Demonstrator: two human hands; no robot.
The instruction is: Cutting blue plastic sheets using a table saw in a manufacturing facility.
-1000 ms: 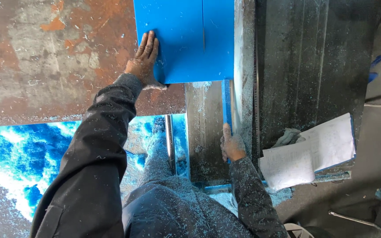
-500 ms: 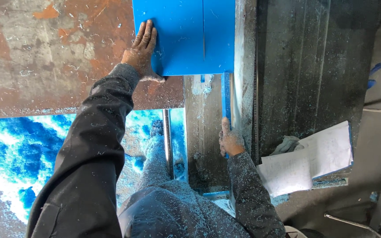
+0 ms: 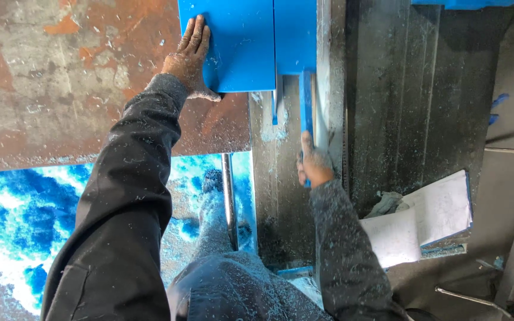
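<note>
A large blue board (image 3: 245, 41) lies on a rusty metal table (image 3: 60, 89) at the top of the head view. My left hand (image 3: 190, 56) rests flat on the board's left near corner, fingers spread. A narrow blue strip (image 3: 306, 101) runs along a grey metal fence (image 3: 323, 71), split off from the board. My right hand (image 3: 313, 165) grips the near end of that strip. Both sleeves are dark and dusted with pale shavings.
White papers (image 3: 423, 223) and a grey rag (image 3: 388, 203) lie on the dark machine bed (image 3: 411, 101) to the right. Blue and white dust covers the floor (image 3: 13, 226) at lower left. A metal rod (image 3: 228, 196) runs under the table edge.
The board and my left hand have slid farther away. My right hand has moved forward along the fence with the strip.
</note>
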